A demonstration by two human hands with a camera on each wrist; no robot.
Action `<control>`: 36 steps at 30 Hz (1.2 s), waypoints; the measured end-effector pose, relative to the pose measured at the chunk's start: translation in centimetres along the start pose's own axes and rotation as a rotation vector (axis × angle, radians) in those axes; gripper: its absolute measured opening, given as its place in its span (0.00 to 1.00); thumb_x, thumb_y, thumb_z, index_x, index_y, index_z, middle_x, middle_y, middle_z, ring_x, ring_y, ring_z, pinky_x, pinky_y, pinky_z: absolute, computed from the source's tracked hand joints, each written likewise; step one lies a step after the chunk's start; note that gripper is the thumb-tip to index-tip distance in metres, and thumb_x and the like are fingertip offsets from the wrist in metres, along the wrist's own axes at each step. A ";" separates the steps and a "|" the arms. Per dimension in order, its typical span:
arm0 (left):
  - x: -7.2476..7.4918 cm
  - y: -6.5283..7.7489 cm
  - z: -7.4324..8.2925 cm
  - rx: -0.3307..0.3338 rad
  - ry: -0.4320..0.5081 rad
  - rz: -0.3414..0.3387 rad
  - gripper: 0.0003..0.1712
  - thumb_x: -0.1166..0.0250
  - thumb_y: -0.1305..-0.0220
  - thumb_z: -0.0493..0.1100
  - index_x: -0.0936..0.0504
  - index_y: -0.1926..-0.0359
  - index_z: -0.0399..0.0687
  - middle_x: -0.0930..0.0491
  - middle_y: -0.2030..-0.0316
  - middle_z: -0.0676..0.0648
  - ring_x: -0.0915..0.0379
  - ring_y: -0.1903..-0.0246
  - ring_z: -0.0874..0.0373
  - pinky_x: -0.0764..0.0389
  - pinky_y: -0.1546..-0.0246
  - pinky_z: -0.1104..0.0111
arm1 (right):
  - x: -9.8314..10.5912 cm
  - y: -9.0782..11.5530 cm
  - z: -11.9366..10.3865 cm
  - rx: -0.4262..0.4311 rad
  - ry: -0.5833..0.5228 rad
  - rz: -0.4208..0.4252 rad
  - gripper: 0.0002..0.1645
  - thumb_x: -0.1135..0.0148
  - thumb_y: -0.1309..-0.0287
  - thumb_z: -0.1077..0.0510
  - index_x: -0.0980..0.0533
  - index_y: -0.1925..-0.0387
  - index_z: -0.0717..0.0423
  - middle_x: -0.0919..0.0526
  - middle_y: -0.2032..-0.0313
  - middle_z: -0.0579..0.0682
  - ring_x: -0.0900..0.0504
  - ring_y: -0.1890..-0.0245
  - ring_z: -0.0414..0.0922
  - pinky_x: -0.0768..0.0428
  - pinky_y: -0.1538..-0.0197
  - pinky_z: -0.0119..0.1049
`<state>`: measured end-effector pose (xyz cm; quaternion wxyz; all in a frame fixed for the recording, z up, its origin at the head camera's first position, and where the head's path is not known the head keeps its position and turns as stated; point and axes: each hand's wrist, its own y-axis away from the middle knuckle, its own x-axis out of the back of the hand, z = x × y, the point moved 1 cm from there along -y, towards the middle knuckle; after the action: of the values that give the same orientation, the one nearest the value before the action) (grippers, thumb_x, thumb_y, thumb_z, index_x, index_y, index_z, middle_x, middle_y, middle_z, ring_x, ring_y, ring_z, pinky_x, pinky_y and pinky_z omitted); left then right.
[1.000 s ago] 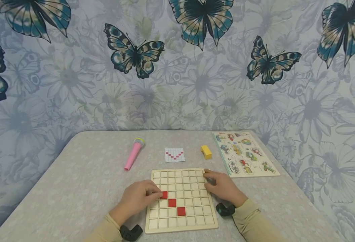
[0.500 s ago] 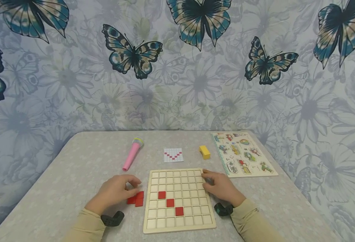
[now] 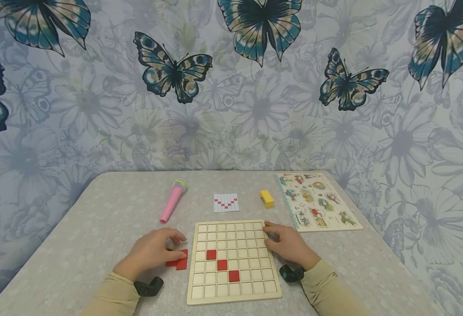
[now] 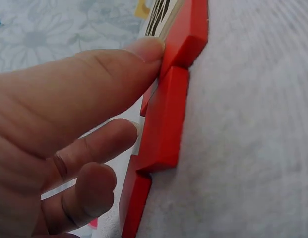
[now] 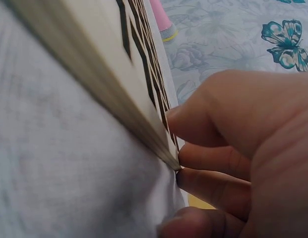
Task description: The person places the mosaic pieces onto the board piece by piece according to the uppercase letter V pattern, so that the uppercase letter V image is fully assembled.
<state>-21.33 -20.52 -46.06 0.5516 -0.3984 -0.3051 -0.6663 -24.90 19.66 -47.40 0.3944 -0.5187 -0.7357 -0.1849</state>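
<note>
My left hand (image 3: 152, 250) is over a small group of red square tiles (image 3: 181, 264) left of the wooden grid board (image 3: 251, 263). Its thumb touches the upper tile, while the index finger stays apart from the thumb. In the left wrist view, the thumb tip lies against a red tile (image 4: 166, 119) and the other fingers bend loosely. Three red tiles sit in the board's cells in a diagonal, including a middle red tile (image 3: 222, 265). My right hand (image 3: 290, 245) holds the board's right edge near its upper corner, thumb and fingertips against it.
Behind the board lies a pattern card (image 3: 226, 202) with a V of red squares. A pink toy microphone (image 3: 172, 202) is at back left, a yellow block (image 3: 267, 199) at back right. A picture puzzle board (image 3: 318, 202) lies farther right.
My left hand has left the red tile in the board and moved left to the loose tiles, its thumb now on one. The right hand stays at the board's edge.
</note>
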 end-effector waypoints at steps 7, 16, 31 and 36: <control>0.0 0.1 0.2 -0.073 -0.048 0.039 0.16 0.20 0.47 0.54 0.13 0.57 0.66 0.18 0.66 0.68 0.31 0.76 0.71 0.28 0.72 0.69 | 0.0 0.1 0.0 -0.009 -0.004 0.001 0.24 0.34 0.34 0.57 0.20 0.38 0.59 0.24 0.32 0.57 0.29 0.29 0.59 0.30 0.31 0.58; 0.2 0.5 0.4 -0.078 -0.080 0.047 0.17 0.20 0.49 0.51 0.13 0.57 0.66 0.18 0.67 0.69 0.31 0.77 0.72 0.29 0.72 0.68 | -0.1 0.1 0.0 -0.005 -0.023 -0.008 0.25 0.34 0.33 0.57 0.21 0.38 0.61 0.25 0.31 0.56 0.29 0.28 0.58 0.31 0.30 0.58; 0.4 0.6 0.6 -0.029 -0.089 0.044 0.19 0.19 0.51 0.52 0.13 0.57 0.66 0.19 0.69 0.69 0.31 0.77 0.70 0.29 0.72 0.67 | 0.1 0.1 0.0 -0.007 -0.018 -0.004 0.24 0.35 0.33 0.56 0.21 0.38 0.60 0.24 0.31 0.56 0.29 0.29 0.59 0.31 0.30 0.58; 0.4 0.6 0.5 -0.035 -0.088 0.042 0.18 0.19 0.50 0.49 0.13 0.57 0.65 0.19 0.68 0.69 0.32 0.77 0.70 0.29 0.72 0.67 | 0.1 0.1 -0.1 -0.016 -0.019 -0.004 0.24 0.35 0.33 0.56 0.20 0.38 0.59 0.24 0.31 0.56 0.29 0.29 0.58 0.31 0.30 0.58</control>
<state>-20.71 -20.42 -45.45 0.5445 -0.4433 -0.3089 -0.6415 -24.81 19.66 -47.26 0.3827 -0.5221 -0.7389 -0.1868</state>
